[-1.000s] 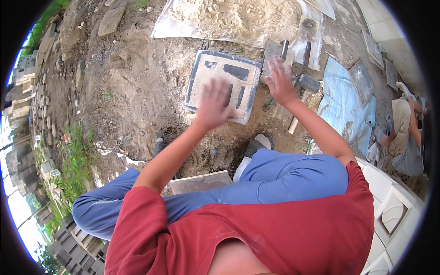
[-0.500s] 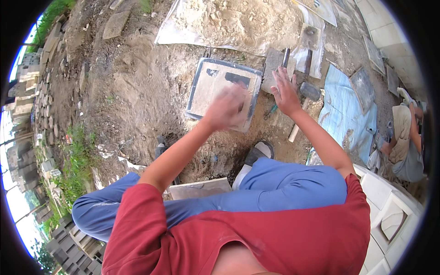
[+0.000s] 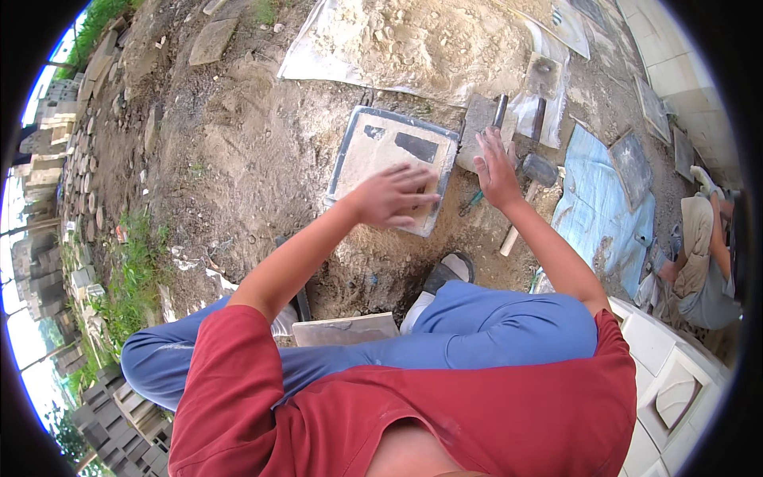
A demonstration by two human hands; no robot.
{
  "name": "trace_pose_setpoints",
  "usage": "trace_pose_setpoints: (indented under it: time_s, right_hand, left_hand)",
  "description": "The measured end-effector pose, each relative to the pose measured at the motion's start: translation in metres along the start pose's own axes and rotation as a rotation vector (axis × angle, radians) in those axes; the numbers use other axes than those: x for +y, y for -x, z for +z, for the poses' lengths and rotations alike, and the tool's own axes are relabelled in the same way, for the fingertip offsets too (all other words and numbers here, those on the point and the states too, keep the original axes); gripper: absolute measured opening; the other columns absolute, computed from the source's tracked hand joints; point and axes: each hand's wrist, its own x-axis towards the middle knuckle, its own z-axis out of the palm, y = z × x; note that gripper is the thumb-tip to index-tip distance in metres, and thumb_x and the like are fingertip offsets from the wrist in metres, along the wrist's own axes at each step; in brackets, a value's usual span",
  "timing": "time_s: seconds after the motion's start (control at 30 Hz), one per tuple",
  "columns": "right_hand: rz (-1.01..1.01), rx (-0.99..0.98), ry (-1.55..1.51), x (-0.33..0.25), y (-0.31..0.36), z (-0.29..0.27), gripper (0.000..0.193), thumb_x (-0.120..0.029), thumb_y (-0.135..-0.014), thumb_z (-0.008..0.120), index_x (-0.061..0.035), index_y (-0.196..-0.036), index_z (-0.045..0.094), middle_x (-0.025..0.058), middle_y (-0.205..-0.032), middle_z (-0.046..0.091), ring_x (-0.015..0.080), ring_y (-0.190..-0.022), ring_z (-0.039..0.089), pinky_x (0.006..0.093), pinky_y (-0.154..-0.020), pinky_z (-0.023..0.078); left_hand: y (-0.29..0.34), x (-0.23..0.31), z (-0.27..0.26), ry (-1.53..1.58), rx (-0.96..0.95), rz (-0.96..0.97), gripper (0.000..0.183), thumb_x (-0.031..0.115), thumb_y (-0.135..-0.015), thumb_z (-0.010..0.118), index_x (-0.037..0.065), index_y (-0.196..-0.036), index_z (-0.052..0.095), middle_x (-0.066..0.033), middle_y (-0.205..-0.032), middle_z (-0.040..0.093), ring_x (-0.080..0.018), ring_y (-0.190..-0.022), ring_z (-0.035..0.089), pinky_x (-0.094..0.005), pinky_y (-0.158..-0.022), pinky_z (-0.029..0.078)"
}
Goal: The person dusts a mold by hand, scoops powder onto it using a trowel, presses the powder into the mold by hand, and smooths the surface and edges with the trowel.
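A square, dark-rimmed mould [image 3: 340, 147] lies on the ground in front of me, its face coated with pale sandy powder except for a few dark patches. My left hand [image 3: 391, 195] is over its lower part, palm down, fingers stretched out and slightly apart; whether it touches the powder I cannot tell. To the right of the mould, my right hand [image 3: 497, 171] is open with fingers pointing away from me, holding nothing. It is nearest to a grey flat slab [image 3: 475, 119] and a mallet with a dark head [image 3: 540, 169] and pale handle.
Beyond the mould, a heap of pale powder [image 3: 421, 44] lies on a white sheet [image 3: 306, 60]. At right are a blue sheet [image 3: 592, 199], a dark flat panel [image 3: 630, 167] and another seated person [image 3: 703, 246]. A pale slab [image 3: 346, 330] lies near my legs; stacked blocks [image 3: 48, 270] stand far left.
My left hand, blurred before, has come slightly nearer to me over the mould, and its spread fingers now show clearly. My right hand stays beside the mould. The whole view has shifted a little.
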Motion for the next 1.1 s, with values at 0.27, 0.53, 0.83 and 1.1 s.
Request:
trace_pose_setpoints:
  time_s: [0.27, 0.53, 0.83, 1.1]
  right_hand:
    - [-0.044, -0.018, -0.002, -0.024, -0.009, 0.0, 0.061, -0.047, -0.114, 0.037, -0.0062, -0.159, 0.046, 0.0208, -0.168, 0.038, 0.0404, -0.16, 0.026, 0.0641, -0.129, 0.008]
    - [-0.232, -0.069, 0.021, -0.057, -0.025, 0.012, 0.063, -0.044, -0.113, 0.042, -0.0026, -0.161, 0.04, 0.0226, -0.168, 0.036, 0.0398, -0.161, 0.025, 0.0628, -0.129, 0.007]
    - [-0.015, 0.142, -0.069, -0.023, -0.051, 0.013, 0.061, -0.039, -0.113, 0.043, -0.0036, -0.163, 0.036, 0.0226, -0.168, 0.037, 0.0401, -0.159, 0.028, 0.0608, -0.129, 0.013]
    - [0.126, 0.166, -0.092, 0.012, -0.028, 0.01, 0.058, -0.04, -0.114, 0.042, -0.0051, -0.161, 0.041, 0.0211, -0.165, 0.042, 0.0394, -0.158, 0.03, 0.0606, -0.129, 0.014]
  left_hand:
    - [0.049, -0.077, -0.014, -0.19, 0.316, -1.371, 0.072, 0.052, -0.109, 0.046, 0.012, -0.168, 0.033, -0.021, -0.176, 0.022, -0.0341, -0.163, 0.021, -0.0501, -0.132, 0.013]
    - [0.028, -0.094, -0.021, -0.167, 0.236, -1.396, 0.076, 0.058, -0.11, 0.037, 0.007, -0.167, 0.032, -0.018, -0.176, 0.022, -0.0369, -0.164, 0.017, -0.0541, -0.133, 0.008]
    - [0.019, -0.125, -0.012, -0.095, 0.159, -1.492, 0.078, 0.059, -0.109, 0.04, 0.008, -0.168, 0.03, -0.0144, -0.178, 0.016, -0.0321, -0.165, 0.011, -0.0531, -0.132, 0.011]
    - [-0.068, 0.023, 0.026, -0.09, 0.002, -0.223, 0.076, 0.063, -0.109, 0.033, 0.019, -0.17, 0.026, -0.01, -0.178, 0.018, -0.0321, -0.165, 0.013, -0.0539, -0.133, 0.001]
